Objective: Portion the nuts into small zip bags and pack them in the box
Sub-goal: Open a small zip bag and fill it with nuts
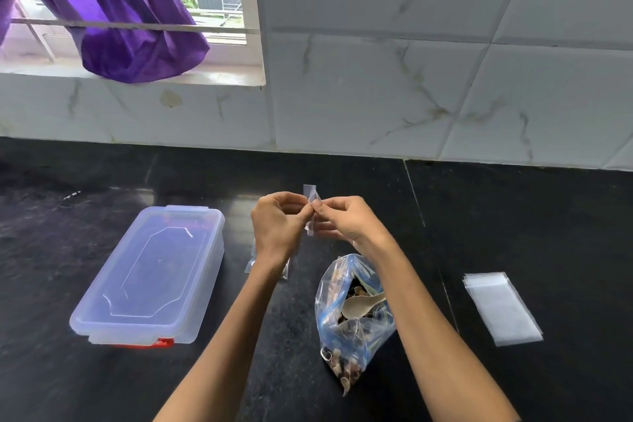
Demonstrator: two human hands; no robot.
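Head view: both hands, left hand [277, 223] and right hand [346, 219], pinch a small zip bag [311, 212] at twelve o'clock, likely prying it open. Nut bag [352, 315] with spoon [363, 305] waits beneath; lidded box [150, 274] at nine, spare bags [501, 307] at three on the surface [513, 216].

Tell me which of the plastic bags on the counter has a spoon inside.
The large open zip bag of nuts, below the right hand; its spoon shows. The flat stack of small bags lies empty.

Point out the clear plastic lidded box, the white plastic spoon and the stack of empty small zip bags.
clear plastic lidded box [154, 271], head view, lid centre
white plastic spoon [356, 307], head view, bowl
stack of empty small zip bags [501, 308], head view, top bag's middle
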